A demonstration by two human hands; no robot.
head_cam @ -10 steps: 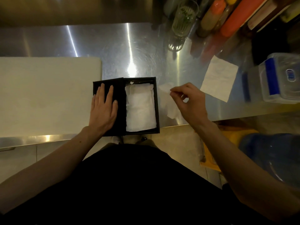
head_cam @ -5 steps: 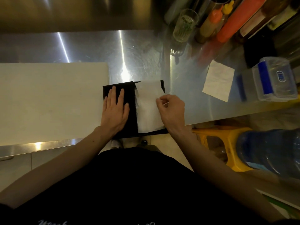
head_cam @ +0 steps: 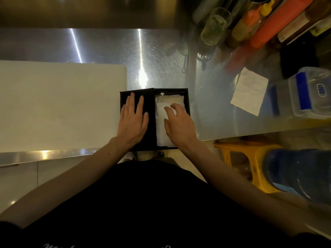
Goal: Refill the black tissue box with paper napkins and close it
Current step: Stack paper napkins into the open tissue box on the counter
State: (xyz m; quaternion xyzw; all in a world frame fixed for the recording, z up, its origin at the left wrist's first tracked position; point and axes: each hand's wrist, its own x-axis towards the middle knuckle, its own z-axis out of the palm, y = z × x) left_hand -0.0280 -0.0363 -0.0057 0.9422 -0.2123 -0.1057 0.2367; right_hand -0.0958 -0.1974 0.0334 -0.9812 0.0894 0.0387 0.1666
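– stainless counter (head_cam: 215, 113) runs wide under us; the black tissue box (head_cam: 172, 90) sits at its near edge, opened flat, just beside the white board (head_cam: 60, 104). why do we hold it so?
– our left hand (head_cam: 132, 120) lies flat, fingers straight, on the lid (head_cam: 151, 104), we judge to pin the box and stop that flap folding over while we fill.
– and the right hand (head_cam: 179, 124)?
– down in the tray on the paper napkins (head_cam: 161, 136), fingers bent; we cannot tell whether they pinch a sheet or only press the stack level.
– one loose napkin (head_cam: 249, 93) lies well apart to the right, near the plastic tub (head_cam: 311, 97).
– room, then: bare steel right of the box and behind it, with the glass (head_cam: 215, 27) far back.
– the near edge worries us; the box seems right at it, so a pull toward us could tip it off.
– and the lid cannot swing shut until our left hand lifts.
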